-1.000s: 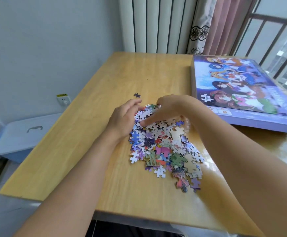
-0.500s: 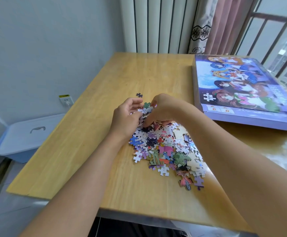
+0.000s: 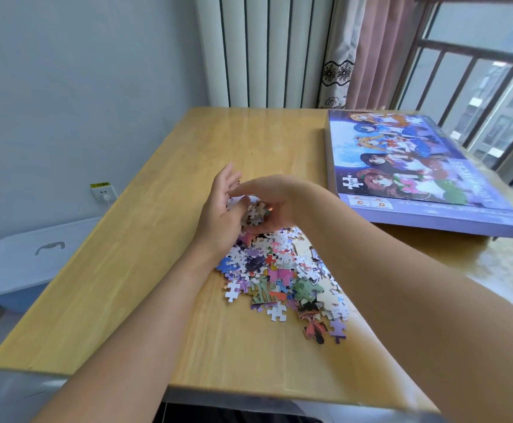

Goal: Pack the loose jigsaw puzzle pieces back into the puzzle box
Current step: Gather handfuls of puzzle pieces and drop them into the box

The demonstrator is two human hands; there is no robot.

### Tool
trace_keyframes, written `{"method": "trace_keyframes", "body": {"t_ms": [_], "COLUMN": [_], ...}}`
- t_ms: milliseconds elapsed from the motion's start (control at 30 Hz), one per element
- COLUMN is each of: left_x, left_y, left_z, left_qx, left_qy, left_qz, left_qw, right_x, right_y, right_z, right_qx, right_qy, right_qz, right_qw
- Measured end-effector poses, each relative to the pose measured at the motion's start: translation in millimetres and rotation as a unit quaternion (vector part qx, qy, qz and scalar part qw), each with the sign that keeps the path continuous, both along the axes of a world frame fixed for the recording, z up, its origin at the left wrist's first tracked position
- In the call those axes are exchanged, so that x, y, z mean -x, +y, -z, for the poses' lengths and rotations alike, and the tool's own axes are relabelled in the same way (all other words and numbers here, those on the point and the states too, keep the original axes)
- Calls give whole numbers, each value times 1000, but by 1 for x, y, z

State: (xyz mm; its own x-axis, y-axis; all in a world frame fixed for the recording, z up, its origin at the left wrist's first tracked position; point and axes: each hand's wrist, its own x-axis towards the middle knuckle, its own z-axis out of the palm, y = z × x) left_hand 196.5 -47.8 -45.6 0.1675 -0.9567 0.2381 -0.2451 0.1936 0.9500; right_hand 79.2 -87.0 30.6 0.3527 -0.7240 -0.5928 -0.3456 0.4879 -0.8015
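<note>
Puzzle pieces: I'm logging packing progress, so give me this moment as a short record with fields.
handful: a clump of pieces cupped between both hands above the pile
left hand: left hand holds the clump, fingers fairly straight
right hand: right hand curls round the clump
pile: loose pieces on the wooden table
box: puzzle box lies closed, right of the pile, nothing packed yet

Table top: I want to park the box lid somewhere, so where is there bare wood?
Free: the left side of the table beside the puzzle pieces, and the far end toward the curtain. Crowded: the puzzle box fills the right; both hands work mid-table.
</note>
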Motion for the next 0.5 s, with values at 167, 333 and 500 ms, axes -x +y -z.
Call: {"method": "trace_keyframes", "body": {"t_ms": [167,333,500], "left_x": [5,5,4], "left_y": [5,12,14], "left_z": [-1,-4,-3], "left_qx": [38,69,73], "left_qy": [6,3,-2], "left_qz": [27,37,15], "left_qw": [999,997,997], "right_x": [7,27,55], "right_y": [1,10,34], "right_z": [2,1,1], "right_qx": [-26,12,77], "right_qy": [-9,-44,-67], "right_qz": [14,70,114], "right_qw": [1000,997,988]}}
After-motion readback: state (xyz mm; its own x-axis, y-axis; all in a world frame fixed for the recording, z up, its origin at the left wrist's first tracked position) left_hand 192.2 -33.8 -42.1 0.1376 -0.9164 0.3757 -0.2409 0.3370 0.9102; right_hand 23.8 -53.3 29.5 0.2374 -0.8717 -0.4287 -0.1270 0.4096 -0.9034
